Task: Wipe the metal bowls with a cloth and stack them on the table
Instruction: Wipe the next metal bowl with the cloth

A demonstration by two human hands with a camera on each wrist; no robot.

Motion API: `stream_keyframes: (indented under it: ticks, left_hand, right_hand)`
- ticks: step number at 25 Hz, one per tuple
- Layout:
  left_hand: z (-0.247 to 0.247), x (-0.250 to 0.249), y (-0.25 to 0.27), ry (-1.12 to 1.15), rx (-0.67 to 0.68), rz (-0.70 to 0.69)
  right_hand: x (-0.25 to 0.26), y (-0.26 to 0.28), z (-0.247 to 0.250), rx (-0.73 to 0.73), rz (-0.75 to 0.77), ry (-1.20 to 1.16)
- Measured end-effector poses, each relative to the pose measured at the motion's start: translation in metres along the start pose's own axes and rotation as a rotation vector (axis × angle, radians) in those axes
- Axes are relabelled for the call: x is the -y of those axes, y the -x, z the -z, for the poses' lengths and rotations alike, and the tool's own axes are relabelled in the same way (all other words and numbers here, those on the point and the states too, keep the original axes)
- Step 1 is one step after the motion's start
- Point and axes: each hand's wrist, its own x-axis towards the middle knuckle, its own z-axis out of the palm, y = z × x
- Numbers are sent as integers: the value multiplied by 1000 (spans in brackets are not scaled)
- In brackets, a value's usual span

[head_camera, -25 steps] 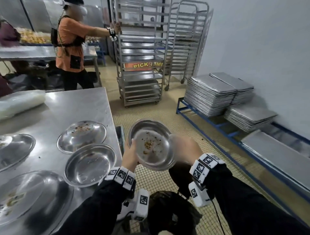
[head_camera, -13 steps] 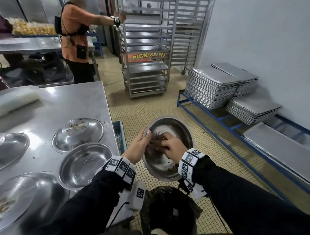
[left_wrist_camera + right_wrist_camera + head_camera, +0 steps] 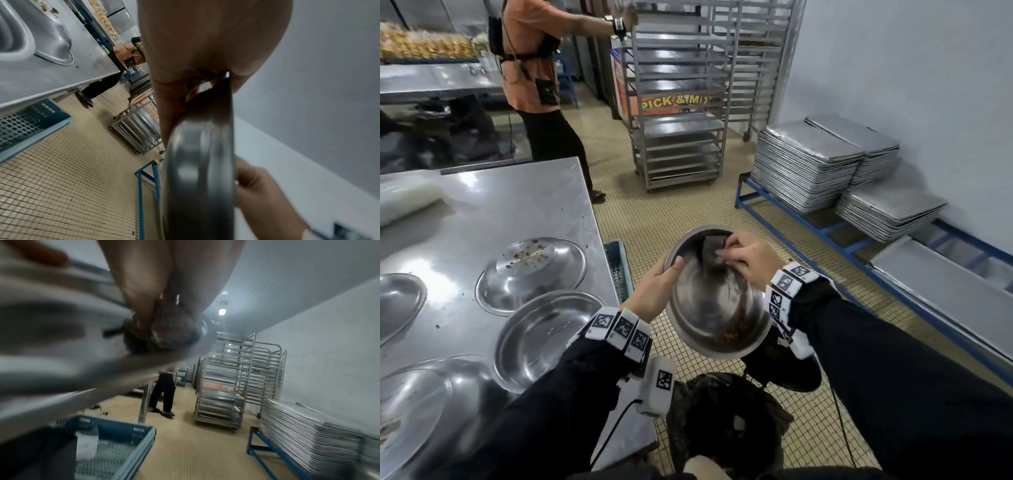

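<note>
A metal bowl is held tilted over the floor, off the table's right edge, above a dark bin. My left hand grips its left rim, thumb inside; the left wrist view shows the bowl edge-on in that grip. My right hand pinches a grey cloth against the bowl's far inner wall; the cloth is bunched under the fingers. Brown crumbs lie at the bowl's low side. Several more metal bowls rest on the steel table, among them one upturned bowl and one upright bowl.
A person in an orange shirt stands at the table's far end, holding a wheeled tray rack. Stacks of baking trays sit on a blue floor frame at the right wall. A blue crate stands beside the table.
My right hand went into the bowl with the cloth and moved up to its far wall. The bowl tilted further toward me, and the crumbs slid to its low edge.
</note>
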Motion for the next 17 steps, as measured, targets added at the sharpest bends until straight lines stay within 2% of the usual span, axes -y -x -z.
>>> stream_keyframes:
  ticks: [4,8,13,15,17]
  left_hand:
    - [2,0,-5,46,-63,-67]
    - [6,8,-9,50,-90,-103]
    - [6,16,-18,-144,-78,-213]
    - [3,16,-21,-178,-78,-241]
    - [0,15,-22,-182,-99,-217]
  right_hand:
    - [-3,19,-23,112,-173,52]
    - [5,38,-44,106,-136,-22]
    - [6,30,-68,386,-186,16]
    - [1,31,-73,326,-152,-40]
    - [-6,35,-73,318,-154,3]
